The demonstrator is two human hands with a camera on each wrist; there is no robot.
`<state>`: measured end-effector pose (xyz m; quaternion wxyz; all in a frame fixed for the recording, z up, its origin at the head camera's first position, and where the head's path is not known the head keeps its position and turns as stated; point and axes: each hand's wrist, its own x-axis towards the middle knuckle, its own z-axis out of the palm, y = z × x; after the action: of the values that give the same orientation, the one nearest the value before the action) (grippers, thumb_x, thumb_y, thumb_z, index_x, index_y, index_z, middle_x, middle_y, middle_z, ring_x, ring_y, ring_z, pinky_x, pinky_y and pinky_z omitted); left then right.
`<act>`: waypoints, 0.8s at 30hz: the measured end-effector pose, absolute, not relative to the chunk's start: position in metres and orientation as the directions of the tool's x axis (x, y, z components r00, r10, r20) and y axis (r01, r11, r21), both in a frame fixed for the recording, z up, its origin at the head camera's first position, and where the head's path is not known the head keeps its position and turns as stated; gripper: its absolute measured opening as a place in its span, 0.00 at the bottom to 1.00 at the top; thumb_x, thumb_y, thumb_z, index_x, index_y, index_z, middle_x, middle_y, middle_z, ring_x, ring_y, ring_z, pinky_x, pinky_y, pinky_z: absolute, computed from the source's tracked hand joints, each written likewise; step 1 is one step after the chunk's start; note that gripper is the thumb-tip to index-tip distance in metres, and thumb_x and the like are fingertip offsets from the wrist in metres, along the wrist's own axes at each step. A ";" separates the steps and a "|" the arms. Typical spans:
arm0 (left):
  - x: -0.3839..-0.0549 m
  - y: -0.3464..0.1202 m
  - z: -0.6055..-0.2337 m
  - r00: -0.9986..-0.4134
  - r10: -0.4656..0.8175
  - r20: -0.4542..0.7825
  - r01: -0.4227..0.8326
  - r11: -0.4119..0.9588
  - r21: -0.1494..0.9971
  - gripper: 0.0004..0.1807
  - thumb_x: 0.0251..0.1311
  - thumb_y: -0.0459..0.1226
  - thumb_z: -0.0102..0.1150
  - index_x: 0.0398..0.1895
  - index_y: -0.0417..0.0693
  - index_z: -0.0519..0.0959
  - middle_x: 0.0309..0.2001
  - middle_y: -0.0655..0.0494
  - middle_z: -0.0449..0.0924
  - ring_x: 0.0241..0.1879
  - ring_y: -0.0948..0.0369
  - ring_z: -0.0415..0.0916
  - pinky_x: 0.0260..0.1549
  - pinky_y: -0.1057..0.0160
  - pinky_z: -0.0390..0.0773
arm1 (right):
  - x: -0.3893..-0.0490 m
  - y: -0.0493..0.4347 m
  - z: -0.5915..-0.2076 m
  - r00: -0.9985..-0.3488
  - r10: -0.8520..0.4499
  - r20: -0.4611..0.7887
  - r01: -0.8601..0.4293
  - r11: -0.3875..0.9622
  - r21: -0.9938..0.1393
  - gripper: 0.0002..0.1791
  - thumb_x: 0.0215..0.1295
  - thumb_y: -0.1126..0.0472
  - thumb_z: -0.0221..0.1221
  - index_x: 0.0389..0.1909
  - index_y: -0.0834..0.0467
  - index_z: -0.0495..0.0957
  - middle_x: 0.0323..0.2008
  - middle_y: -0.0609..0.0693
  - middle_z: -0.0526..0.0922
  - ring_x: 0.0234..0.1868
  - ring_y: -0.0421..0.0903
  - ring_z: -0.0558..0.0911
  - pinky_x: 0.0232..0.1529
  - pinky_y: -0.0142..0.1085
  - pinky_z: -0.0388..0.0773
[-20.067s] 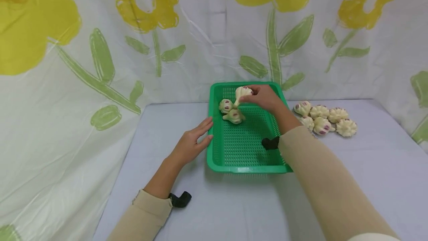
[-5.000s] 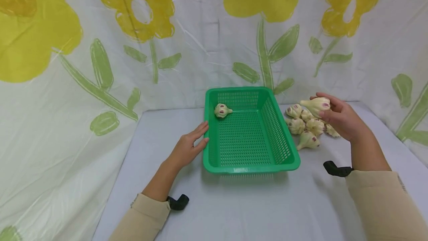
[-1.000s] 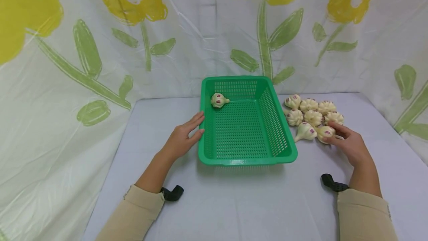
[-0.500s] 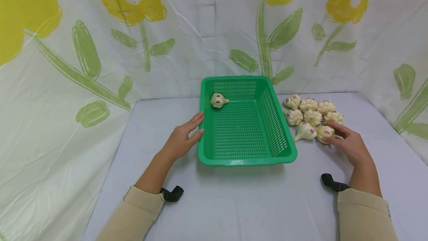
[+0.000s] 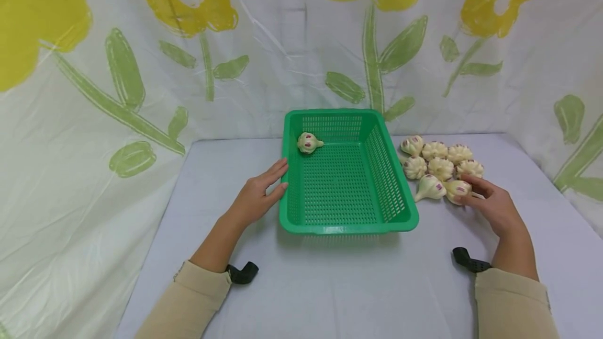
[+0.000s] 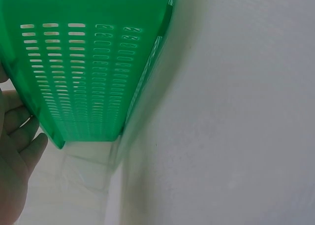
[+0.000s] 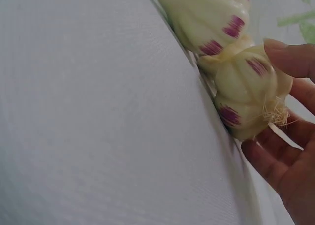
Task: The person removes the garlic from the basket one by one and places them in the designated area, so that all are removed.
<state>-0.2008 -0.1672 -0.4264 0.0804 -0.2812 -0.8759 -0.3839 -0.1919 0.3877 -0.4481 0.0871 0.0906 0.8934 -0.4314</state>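
Observation:
My left hand (image 5: 256, 195) touches the left rim of a green plastic basket (image 5: 348, 229) with extended fingers; the left wrist view shows its fingertips at the rim of the perforated wall (image 6: 74, 82). One garlic bulb (image 5: 308, 143) lies in the basket's far left corner. To the right, thumb and fingers of my right hand (image 5: 494, 205) grip a cream garlic bulb (image 5: 457, 190) with purple marks, resting on the table. In the right wrist view, that bulb's rootlets (image 7: 275, 112) face the palm, and its stem end meets a neighbouring garlic bulb (image 7: 211, 13).
Several more garlic bulbs (image 5: 440, 168) sit in close rows right of the basket, behind the gripped one. A white cloth covers the table (image 5: 358, 292). Behind it hangs a flower-printed curtain (image 5: 264, 67). Each wrist wears a black camera mount (image 5: 242, 273).
Twenty seconds ago the basket held more garlic; one bulb lies there now. The bulb my right hand held raised five seconds ago is down beside the others. Over the last second, the hands stay still.

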 end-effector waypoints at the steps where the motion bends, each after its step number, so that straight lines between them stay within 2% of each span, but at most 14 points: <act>1: -0.201 -0.167 -0.426 -0.829 0.432 0.356 0.554 0.547 0.627 0.28 0.72 0.41 0.52 0.72 0.44 0.65 0.75 0.55 0.60 0.72 0.56 0.61 0.67 0.51 0.68 | -0.191 0.388 -0.447 -0.970 0.084 -0.229 0.231 0.615 -0.754 0.46 0.63 0.39 0.62 0.77 0.45 0.54 0.77 0.57 0.54 0.73 0.65 0.53 0.63 0.62 0.61; 3: -0.200 -0.168 -0.427 -0.829 0.432 0.355 0.553 0.543 0.632 0.28 0.72 0.41 0.52 0.72 0.43 0.65 0.75 0.55 0.59 0.72 0.56 0.60 0.67 0.51 0.67 | -0.190 0.390 -0.444 -0.973 0.079 -0.216 0.216 0.627 -0.748 0.45 0.64 0.38 0.61 0.77 0.44 0.54 0.75 0.52 0.59 0.73 0.63 0.54 0.62 0.61 0.62; 5: -0.200 -0.168 -0.427 -0.830 0.432 0.353 0.552 0.542 0.634 0.28 0.72 0.41 0.52 0.72 0.43 0.65 0.75 0.55 0.59 0.73 0.56 0.60 0.67 0.51 0.67 | -0.188 0.391 -0.440 -0.977 0.071 -0.203 0.200 0.647 -0.736 0.44 0.64 0.38 0.60 0.77 0.44 0.54 0.72 0.51 0.62 0.73 0.63 0.55 0.61 0.61 0.63; 11: -0.201 -0.167 -0.428 -0.835 0.437 0.335 0.542 0.543 0.641 0.28 0.73 0.42 0.51 0.73 0.44 0.64 0.75 0.57 0.58 0.73 0.57 0.58 0.68 0.53 0.66 | -0.184 0.390 -0.421 -0.985 0.065 -0.159 0.159 0.698 -0.699 0.43 0.66 0.38 0.58 0.78 0.46 0.53 0.72 0.63 0.59 0.69 0.67 0.62 0.60 0.64 0.66; 13: -0.201 -0.167 -0.427 -0.836 0.438 0.331 0.540 0.546 0.641 0.28 0.73 0.42 0.50 0.73 0.44 0.64 0.76 0.57 0.58 0.73 0.57 0.58 0.68 0.53 0.66 | -0.184 0.388 -0.412 -0.990 0.055 -0.132 0.131 0.721 -0.680 0.42 0.66 0.38 0.58 0.77 0.46 0.55 0.72 0.62 0.60 0.67 0.66 0.65 0.61 0.51 0.72; 14: -0.201 -0.167 -0.427 -0.837 0.438 0.329 0.538 0.548 0.640 0.28 0.73 0.42 0.50 0.73 0.44 0.64 0.76 0.57 0.57 0.73 0.57 0.58 0.68 0.53 0.66 | -0.185 0.386 -0.407 -0.992 0.039 -0.118 0.109 0.735 -0.670 0.42 0.67 0.39 0.58 0.77 0.47 0.55 0.72 0.63 0.61 0.67 0.66 0.66 0.59 0.49 0.74; 15: -0.201 -0.166 -0.427 -0.837 0.438 0.329 0.538 0.549 0.640 0.28 0.73 0.42 0.50 0.73 0.44 0.64 0.76 0.57 0.57 0.73 0.57 0.58 0.68 0.53 0.66 | -0.187 0.384 -0.401 -0.994 0.024 -0.105 0.088 0.751 -0.654 0.41 0.67 0.39 0.58 0.77 0.47 0.56 0.71 0.61 0.62 0.66 0.64 0.67 0.57 0.42 0.76; 17: -0.200 -0.167 -0.426 -0.839 0.435 0.328 0.536 0.550 0.640 0.28 0.73 0.43 0.50 0.73 0.44 0.64 0.76 0.57 0.58 0.73 0.57 0.59 0.68 0.52 0.66 | -0.193 0.379 -0.388 -0.996 -0.028 -0.083 0.030 0.780 -0.625 0.40 0.67 0.41 0.58 0.76 0.50 0.57 0.70 0.61 0.64 0.65 0.62 0.68 0.53 0.38 0.76; 18: -0.200 -0.167 -0.426 -0.840 0.434 0.325 0.533 0.550 0.643 0.28 0.73 0.42 0.50 0.73 0.44 0.64 0.76 0.57 0.58 0.73 0.57 0.59 0.68 0.52 0.66 | -0.197 0.376 -0.380 -0.995 -0.058 -0.086 0.006 0.795 -0.606 0.40 0.68 0.41 0.58 0.76 0.51 0.58 0.69 0.60 0.65 0.65 0.62 0.68 0.53 0.38 0.76; 20: -0.199 -0.167 -0.426 -0.844 0.432 0.318 0.527 0.551 0.647 0.28 0.73 0.43 0.50 0.73 0.43 0.64 0.76 0.58 0.57 0.73 0.57 0.59 0.68 0.53 0.66 | -0.206 0.368 -0.365 -0.984 -0.135 -0.117 -0.045 0.820 -0.570 0.40 0.70 0.42 0.57 0.76 0.54 0.57 0.69 0.63 0.65 0.66 0.65 0.67 0.55 0.54 0.74; 22: -0.199 -0.167 -0.426 -0.846 0.431 0.313 0.521 0.549 0.653 0.28 0.73 0.43 0.51 0.73 0.43 0.64 0.76 0.58 0.57 0.73 0.57 0.59 0.68 0.53 0.66 | -0.217 0.358 -0.349 -0.964 -0.205 -0.171 -0.091 0.855 -0.511 0.40 0.70 0.42 0.56 0.75 0.56 0.57 0.69 0.65 0.65 0.67 0.67 0.66 0.55 0.64 0.71; 24: -0.198 -0.168 -0.426 -0.849 0.428 0.309 0.516 0.548 0.658 0.28 0.73 0.43 0.50 0.73 0.43 0.64 0.76 0.58 0.57 0.73 0.58 0.58 0.68 0.53 0.66 | -0.229 0.347 -0.334 -0.935 -0.272 -0.227 -0.151 0.885 -0.441 0.41 0.69 0.40 0.56 0.75 0.58 0.58 0.69 0.67 0.66 0.66 0.69 0.66 0.54 0.67 0.70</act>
<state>-0.1984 -0.1679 -0.4257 0.0559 -0.2688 -0.8781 -0.3918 -0.2288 0.3469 -0.3341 0.1428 -0.1101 0.9603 -0.2130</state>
